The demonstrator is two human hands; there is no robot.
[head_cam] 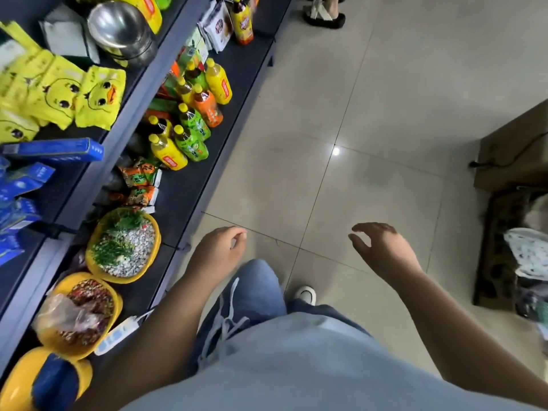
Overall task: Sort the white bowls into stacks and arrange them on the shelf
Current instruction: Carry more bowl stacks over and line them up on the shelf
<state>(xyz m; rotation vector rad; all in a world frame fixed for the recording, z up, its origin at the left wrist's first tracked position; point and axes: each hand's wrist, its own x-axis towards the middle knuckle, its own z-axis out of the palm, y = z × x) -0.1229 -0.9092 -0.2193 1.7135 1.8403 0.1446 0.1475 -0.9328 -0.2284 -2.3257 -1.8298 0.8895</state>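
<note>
Head view: looking down a shop aisle, shelf (189, 188) along the left, tiled floor (355, 114) on the right.
Left hand (221, 250): held out low just beside the shelf's front edge, fingers loosely curled, thumb near forefinger, gripping nothing.
Right hand (379, 247): out over the floor, well apart from the shelf, fingers relaxed and slightly spread, empty.
White bowls: whereabouts not to be told from this view.
Steel bowls (121, 28): nested in a stack on the upper tier, far end, near yellow duck-print packs (59, 93).
Blue boxes (56, 149): upper tier, nearer the camera.
Drink bottles (189, 120): clustered on the lower tier, yellow caps, green, orange and yellow labels.
Yellow basins (158, 241): three in a row on the lower tier, nearest the camera, each filled.
Power strip (121, 333): white, lying at the lower tier's front edge, just beside the middle basin.
Sandalled feet (323, 13): another person's, at the aisle's far end.
</note>
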